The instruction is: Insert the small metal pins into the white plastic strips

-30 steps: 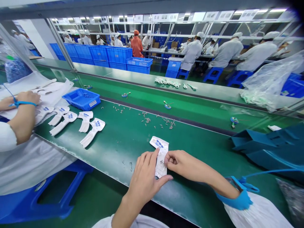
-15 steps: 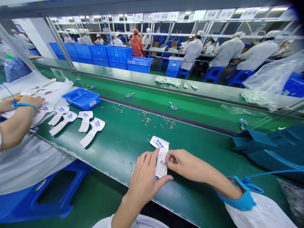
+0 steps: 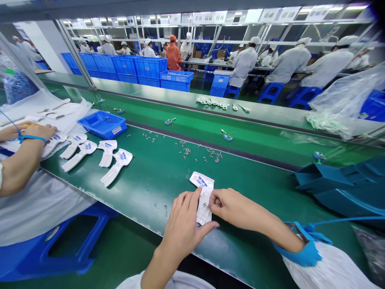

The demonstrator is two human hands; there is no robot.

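Note:
A narrow white card [image 3: 202, 196] with blue printing lies on the green belt [image 3: 162, 188] between my hands. Small metal parts [image 3: 204, 205] rest on its lower half. My left hand [image 3: 183, 222] presses against the card's left edge, its fingers bent over it. From the right, my right hand [image 3: 230, 206] pinches the card's right side with its fingertips. A blue strap [image 3: 303, 249] circles my right wrist. The card's underside is hidden.
Several white shaped cards [image 3: 114, 162] lie at left, near a co-worker's hand [image 3: 36, 132] and a blue tray [image 3: 102, 124]. Metal parts [image 3: 186, 150] are scattered ahead. A far green belt carries small blue-tagged items [image 3: 227, 137]; teal sheets [image 3: 337, 184] stand at right.
The small blue-tagged items on the far belt have moved right. The co-worker's hand has shifted slightly. My hands and the card have barely moved.

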